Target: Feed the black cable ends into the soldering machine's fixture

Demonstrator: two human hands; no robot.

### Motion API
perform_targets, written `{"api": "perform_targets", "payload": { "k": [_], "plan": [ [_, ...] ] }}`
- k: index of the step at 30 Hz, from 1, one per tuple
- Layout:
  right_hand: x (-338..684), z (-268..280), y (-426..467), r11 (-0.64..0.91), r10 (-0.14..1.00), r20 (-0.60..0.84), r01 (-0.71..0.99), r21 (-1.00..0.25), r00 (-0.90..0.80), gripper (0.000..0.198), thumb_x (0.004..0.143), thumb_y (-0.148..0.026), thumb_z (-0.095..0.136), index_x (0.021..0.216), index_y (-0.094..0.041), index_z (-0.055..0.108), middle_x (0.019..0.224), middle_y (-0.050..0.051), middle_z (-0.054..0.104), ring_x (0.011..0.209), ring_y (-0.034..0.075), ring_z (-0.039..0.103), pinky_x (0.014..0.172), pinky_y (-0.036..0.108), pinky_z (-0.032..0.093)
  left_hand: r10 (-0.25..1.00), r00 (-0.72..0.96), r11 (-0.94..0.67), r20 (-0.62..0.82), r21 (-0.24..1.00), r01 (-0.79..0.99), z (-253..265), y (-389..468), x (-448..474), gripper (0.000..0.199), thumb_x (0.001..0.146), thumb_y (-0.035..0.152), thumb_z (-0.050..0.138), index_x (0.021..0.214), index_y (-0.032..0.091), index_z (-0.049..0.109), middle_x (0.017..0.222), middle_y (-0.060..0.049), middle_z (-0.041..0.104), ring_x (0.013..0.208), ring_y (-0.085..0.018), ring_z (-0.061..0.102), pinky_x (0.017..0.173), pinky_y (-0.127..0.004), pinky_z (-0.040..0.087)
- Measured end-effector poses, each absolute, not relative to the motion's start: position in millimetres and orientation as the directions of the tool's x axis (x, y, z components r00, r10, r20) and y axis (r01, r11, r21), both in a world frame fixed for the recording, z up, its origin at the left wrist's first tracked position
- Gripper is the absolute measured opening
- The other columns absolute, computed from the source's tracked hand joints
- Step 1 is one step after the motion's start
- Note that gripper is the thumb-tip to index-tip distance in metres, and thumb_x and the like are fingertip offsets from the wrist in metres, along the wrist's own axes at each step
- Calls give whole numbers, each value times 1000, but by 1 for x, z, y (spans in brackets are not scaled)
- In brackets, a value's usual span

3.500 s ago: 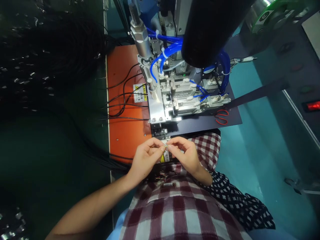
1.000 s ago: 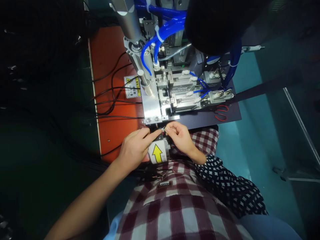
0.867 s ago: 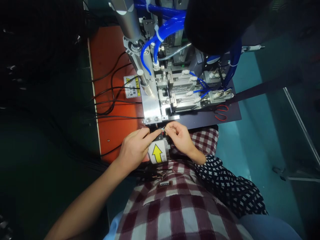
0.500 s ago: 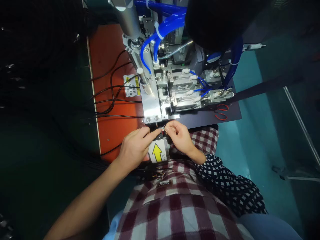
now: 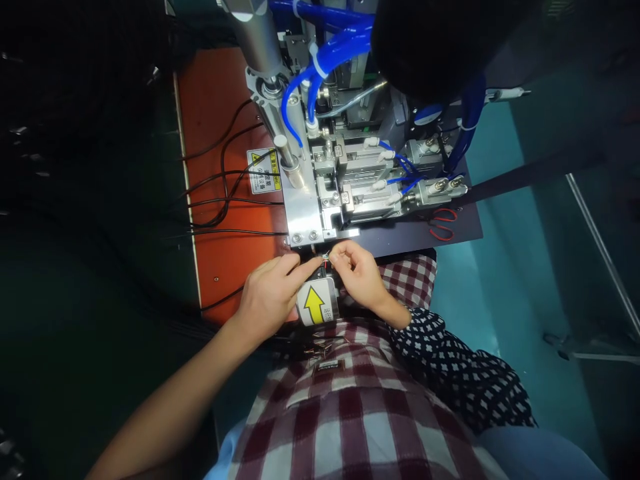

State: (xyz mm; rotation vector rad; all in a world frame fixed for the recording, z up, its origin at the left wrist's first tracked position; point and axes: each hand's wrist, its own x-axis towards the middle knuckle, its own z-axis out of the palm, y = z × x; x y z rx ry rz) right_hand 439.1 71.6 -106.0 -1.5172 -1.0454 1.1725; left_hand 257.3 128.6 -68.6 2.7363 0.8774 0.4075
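Note:
My left hand (image 5: 267, 293) reaches in from the left, back upward. One finger stretches to a tiny light-coloured part with a red wire (image 5: 325, 261), while the others curl under and are partly hidden. From the right, my right hand (image 5: 359, 272) pinches at the same part with thumb and forefinger, the other fingers folded in. Both fingertips almost meet there, at the front of the machine's metal plate (image 5: 304, 217). Just below the fingertips is a white label with a yellow arrow (image 5: 315, 303). Exactly what lies under the left fingertips is hidden.
Metal cylinders (image 5: 370, 200) with blue air tubes (image 5: 345, 47) stand behind my hands. Black cables (image 5: 225, 180) cross the orange base (image 5: 210, 133) at the left. A red-handled tool (image 5: 443, 223) lies on the dark plate at the right. A checked cloth (image 5: 413, 277) hangs below it.
Both hands keep almost the same place at the small wired part. Only slight fingertip movement, if any, shows.

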Motion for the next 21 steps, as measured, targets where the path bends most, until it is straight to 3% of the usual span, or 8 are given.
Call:
{"api": "perform_targets", "payload": {
  "k": [4,10,13,16,21],
  "plan": [
    [438,-103,73,-293,942,-294,-28,-956,160,15,89,-30,53,79,-19,52,62,-4,48,51,10,42,47,23,34,595,784,-792,180,296,533,-69,128,258,34,94,15,43,115,17,69,76,-4,58,65,-15,52,58,-26,42],
    [437,-95,73,-268,950,-212,248,-931,229,13,89,-26,54,78,-19,54,61,-4,50,52,10,44,49,23,35,563,806,-824,179,193,533,-68,126,259,32,92,16,46,117,17,68,77,-5,61,64,-18,52,56,-30,41],
    [437,-94,75,-363,918,-345,69,-929,195,15,87,-28,54,76,-19,52,56,-5,47,48,9,44,46,23,36,555,811,-830,186,189,525,-70,127,258,33,92,16,47,118,16,67,79,-6,62,66,-19,54,57,-31,42],
    [439,-95,78,-416,895,-428,-108,-903,128,17,87,-32,56,77,-18,52,54,-7,47,44,9,44,43,23,36,566,799,-814,205,292,502,-73,128,256,31,93,13,45,114,14,67,83,-7,65,71,-18,59,61,-29,46],
    [441,-95,78,-406,900,-421,-129,-905,115,16,86,-31,56,78,-18,52,57,-6,49,44,8,45,43,22,37,569,784,-803,247,371,466,-74,131,256,27,94,15,45,108,9,68,86,-9,68,76,-19,62,66,-29,51]
  ]
}}
